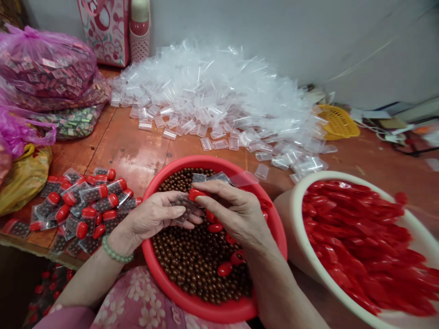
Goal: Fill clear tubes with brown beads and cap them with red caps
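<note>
My left hand [154, 214], with a green bead bracelet at the wrist, holds a small clear plastic case [184, 209] filled with brown balls. Thumb and fingers of my right hand [233, 205] pinch a red cap [197, 194] at the open end of that case; whether it is fully seated I cannot tell. Both hands are above a red basin [212, 315] of brown balls [185, 260]. Loose red caps [225, 268] lie on the balls below my right hand. A few clear empty cases show behind its fingers at the basin's far side.
Filled, red-capped cases [91, 201] are heaped at the left. A large pile of clear empty cases [219, 91] spreads along the wall. At the right stands a cream tub [297, 201] of red caps. Tied bags [48, 64], a bottle [139, 32] and a yellow basket [338, 122] stand farther back.
</note>
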The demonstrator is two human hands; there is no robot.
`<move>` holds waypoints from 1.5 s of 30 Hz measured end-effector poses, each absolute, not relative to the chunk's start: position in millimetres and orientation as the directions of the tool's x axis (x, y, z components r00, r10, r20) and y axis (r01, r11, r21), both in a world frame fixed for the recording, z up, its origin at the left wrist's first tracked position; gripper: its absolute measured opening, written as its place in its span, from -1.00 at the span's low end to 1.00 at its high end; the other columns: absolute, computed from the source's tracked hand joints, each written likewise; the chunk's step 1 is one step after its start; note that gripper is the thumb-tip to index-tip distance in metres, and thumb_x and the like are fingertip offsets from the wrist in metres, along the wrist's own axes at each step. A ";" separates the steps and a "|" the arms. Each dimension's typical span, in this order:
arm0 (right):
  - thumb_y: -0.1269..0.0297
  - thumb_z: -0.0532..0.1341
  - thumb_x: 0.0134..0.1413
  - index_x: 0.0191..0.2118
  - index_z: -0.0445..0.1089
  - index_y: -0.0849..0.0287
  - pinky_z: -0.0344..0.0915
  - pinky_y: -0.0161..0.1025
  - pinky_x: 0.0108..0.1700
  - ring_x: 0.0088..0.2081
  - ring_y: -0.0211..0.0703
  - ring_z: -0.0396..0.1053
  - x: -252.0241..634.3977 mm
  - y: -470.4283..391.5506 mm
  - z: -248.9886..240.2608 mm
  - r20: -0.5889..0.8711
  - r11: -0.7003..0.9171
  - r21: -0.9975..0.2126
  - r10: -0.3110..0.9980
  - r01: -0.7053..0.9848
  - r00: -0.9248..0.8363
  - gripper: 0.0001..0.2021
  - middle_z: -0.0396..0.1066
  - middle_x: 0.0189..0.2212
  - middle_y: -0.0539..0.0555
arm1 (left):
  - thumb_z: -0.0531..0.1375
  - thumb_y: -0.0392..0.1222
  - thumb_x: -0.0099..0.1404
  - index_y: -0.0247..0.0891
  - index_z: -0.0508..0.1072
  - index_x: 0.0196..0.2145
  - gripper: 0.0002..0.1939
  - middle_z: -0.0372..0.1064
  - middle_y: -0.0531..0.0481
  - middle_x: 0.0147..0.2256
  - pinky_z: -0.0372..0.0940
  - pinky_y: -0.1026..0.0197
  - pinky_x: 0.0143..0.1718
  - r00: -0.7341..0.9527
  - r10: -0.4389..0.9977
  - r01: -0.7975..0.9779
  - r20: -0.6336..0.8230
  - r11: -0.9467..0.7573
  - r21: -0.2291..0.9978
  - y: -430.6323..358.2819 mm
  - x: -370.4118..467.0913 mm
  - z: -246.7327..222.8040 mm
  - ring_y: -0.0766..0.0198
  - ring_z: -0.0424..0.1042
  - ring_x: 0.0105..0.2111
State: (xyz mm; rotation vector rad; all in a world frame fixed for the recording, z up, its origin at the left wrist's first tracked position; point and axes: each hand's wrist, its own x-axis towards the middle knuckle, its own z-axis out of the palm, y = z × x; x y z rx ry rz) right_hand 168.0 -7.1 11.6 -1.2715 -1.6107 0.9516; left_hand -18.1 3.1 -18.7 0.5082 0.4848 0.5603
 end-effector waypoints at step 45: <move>0.42 0.26 0.13 -0.05 0.47 0.00 0.45 -0.13 -0.10 -0.18 -0.14 0.49 150.8 -23.8 -13.6 0.460 0.459 -0.811 0.884 0.362 -0.090 -0.73 0.54 -0.22 0.05 | 0.24 -0.16 0.23 -0.34 0.51 -0.09 -0.69 0.46 -0.04 -0.23 0.23 0.23 -0.12 0.594 0.787 -0.220 -0.167 0.359 0.907 -9.0 -14.2 -15.5 0.28 0.37 -0.25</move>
